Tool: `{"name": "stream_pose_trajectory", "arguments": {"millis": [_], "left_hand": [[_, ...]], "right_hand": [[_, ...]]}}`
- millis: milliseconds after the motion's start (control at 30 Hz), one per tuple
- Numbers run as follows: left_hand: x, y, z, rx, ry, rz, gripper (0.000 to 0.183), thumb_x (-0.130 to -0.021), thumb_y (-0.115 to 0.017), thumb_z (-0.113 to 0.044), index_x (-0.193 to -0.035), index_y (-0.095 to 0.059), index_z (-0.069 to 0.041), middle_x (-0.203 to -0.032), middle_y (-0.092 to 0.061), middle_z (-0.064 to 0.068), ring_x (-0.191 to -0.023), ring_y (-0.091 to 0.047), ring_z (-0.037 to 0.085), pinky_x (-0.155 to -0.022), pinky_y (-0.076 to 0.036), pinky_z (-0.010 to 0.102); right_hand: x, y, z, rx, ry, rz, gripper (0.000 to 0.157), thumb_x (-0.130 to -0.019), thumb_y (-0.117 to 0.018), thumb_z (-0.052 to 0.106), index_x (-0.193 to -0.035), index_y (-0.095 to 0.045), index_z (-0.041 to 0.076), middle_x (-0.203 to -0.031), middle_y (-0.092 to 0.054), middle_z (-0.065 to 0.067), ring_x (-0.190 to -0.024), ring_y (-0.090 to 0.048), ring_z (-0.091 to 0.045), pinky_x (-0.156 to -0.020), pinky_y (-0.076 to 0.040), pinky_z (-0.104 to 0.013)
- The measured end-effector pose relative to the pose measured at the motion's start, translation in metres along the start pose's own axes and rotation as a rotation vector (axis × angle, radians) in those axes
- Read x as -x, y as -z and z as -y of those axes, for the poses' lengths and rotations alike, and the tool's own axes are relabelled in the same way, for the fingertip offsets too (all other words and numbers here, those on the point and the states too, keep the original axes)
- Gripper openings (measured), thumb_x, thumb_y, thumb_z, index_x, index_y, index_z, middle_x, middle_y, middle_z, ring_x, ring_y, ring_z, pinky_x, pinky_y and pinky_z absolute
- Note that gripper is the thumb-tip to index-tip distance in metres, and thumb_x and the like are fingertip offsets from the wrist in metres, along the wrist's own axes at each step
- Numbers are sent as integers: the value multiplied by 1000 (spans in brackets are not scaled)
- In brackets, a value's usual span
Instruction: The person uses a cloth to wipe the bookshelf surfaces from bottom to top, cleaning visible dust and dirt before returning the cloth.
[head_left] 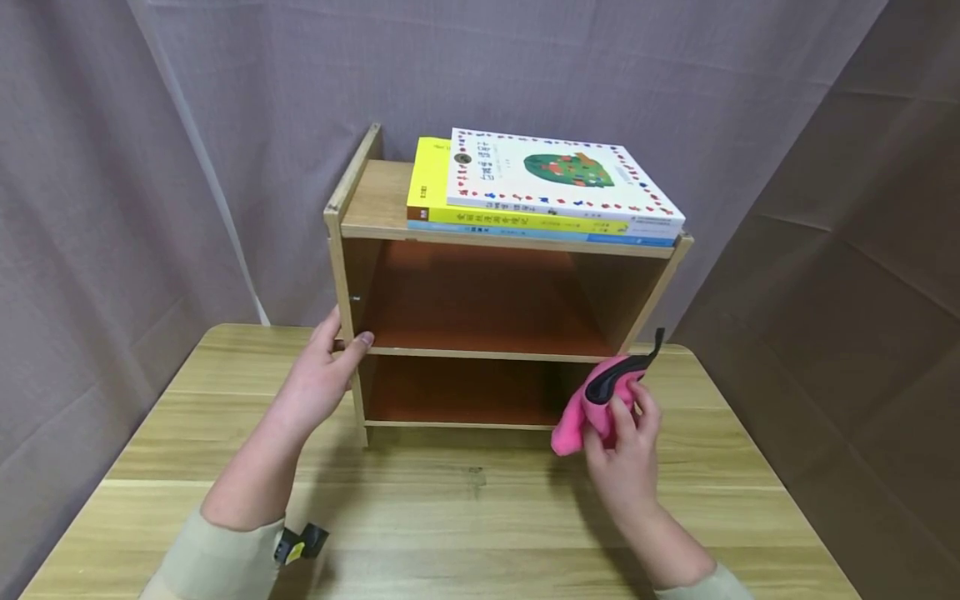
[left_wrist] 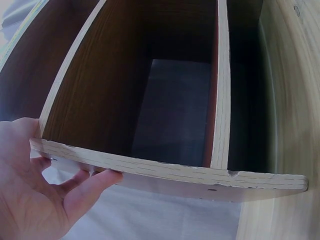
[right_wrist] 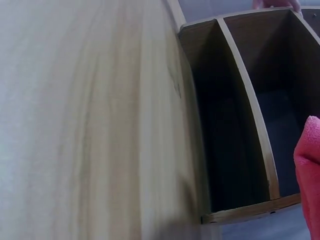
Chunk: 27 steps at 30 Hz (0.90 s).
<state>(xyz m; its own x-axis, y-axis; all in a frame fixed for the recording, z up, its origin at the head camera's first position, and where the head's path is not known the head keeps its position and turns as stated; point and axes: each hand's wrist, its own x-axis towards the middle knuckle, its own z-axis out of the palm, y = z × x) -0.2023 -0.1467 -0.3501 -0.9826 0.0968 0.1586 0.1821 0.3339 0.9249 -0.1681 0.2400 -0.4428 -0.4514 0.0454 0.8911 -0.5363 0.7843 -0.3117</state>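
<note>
A small wooden shelf [head_left: 491,355] stands on the table, its front facing me. My left hand [head_left: 318,379] grips the edge of its left side panel [left_wrist: 165,170], thumb at the front and fingers round the outer side. In my right hand [head_left: 630,454] a bright pink cloth [head_left: 573,423] with a black band and a thin black strap is pinched between thumb and fingers. It hangs before the shelf's lower right corner, bunched up. Only a piece of the pink cloth [right_wrist: 309,170] shows at the edge of the right wrist view; the right hand is out of that view.
Several books lie stacked on the shelf top, a white one [head_left: 517,171] over a yellow one [head_left: 429,179] and a blue one [head_left: 517,233]. The wood-grain table [head_left: 465,533] extends round the shelf. Grey curtains [head_left: 247,75] hang behind and at the sides.
</note>
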Motion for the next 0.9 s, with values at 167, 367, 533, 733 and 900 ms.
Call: {"name": "stream_pose_trajectory", "arguments": {"millis": [167,367,533,733,900], "left_hand": [[1,0,-2,-5,4,2,62,-101,-51,-49,-156,-21,-45,-153,-28,12,-126,-45,33,-80,-55,46],[2,0,-3,7,4,-1,62,-101,-51,-46,-156,-22,-45,-153,-27,13,-128,-43,34,-81,-55,49],[1,0,-2,3,3,0,61,-101,-51,-48,-155,-23,-45,-152,-29,13,-128,-43,34,-82,-55,51],[1,0,-2,1,-5,0,60,-101,-51,-47,-155,-25,-43,-151,-29,14,-128,-43,35,-81,-55,51],[1,-1,-2,-2,-6,4,60,-101,-51,-48,-155,-25,-43,-152,-28,14,-128,-43,35,-80,-55,48]], "right_hand": [[5,2,0,37,-20,41,43,-78,-68,1,-120,-61,2,-134,-40,-27,-117,-48,-43,-92,-34,-11],[11,3,-2,64,-42,86,46,-76,-70,-1,-121,-60,4,-134,-41,-26,-116,-49,-43,-86,-49,-37],[17,3,-2,58,-83,120,48,-76,-70,-2,-122,-60,4,-135,-39,-25,-114,-51,-45,-80,-50,-52],[22,3,-2,52,-107,147,54,-75,-68,-7,-126,-57,3,-137,-38,-25,-119,-48,-43,-83,-47,-43],[26,2,-1,47,-112,153,62,-72,-70,-12,-131,-54,3,-137,-38,-25,-114,-51,-41,-81,-44,-33]]}}
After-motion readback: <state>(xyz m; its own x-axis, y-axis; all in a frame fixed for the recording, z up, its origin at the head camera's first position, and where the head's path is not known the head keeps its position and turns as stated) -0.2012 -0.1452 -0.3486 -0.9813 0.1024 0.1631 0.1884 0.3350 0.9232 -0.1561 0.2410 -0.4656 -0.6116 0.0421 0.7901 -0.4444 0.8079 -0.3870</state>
